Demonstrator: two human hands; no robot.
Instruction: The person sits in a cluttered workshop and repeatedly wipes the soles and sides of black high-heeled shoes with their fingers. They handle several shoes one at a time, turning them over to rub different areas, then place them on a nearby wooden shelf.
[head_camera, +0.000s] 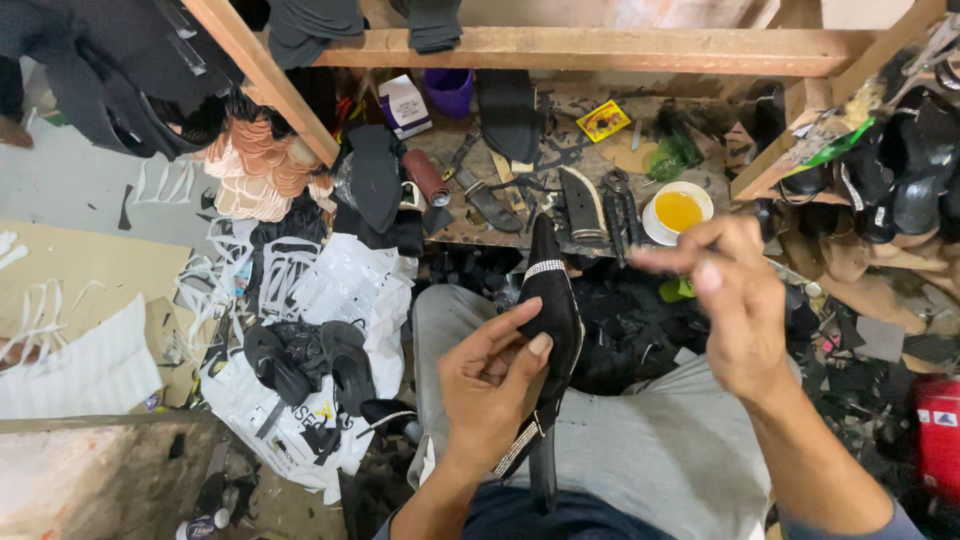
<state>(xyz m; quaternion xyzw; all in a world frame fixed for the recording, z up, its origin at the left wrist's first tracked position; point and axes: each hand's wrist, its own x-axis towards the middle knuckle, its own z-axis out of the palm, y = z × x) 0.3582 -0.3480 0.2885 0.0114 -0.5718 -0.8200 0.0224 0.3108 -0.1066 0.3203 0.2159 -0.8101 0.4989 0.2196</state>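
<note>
A black pointed shoe (553, 300) with sparkly silver straps rests on my lap over grey trousers. My left hand (490, 385) grips it around the middle, thumb across the upper. My right hand (735, 305) hovers raised to the right of the shoe, blurred, fingers loosely pinched together; I cannot make out anything between them. A white pot of yellow glue (678, 212) stands on the low workbench just beyond my right hand.
The cluttered workbench (590, 160) holds black soles, straps, pliers, a purple cup (449, 90) and a small box. Black sandals (305, 362) lie on white plastic bags at left. Wooden beams cross above. More shoes hang at right; a red canister (938, 435) stands low right.
</note>
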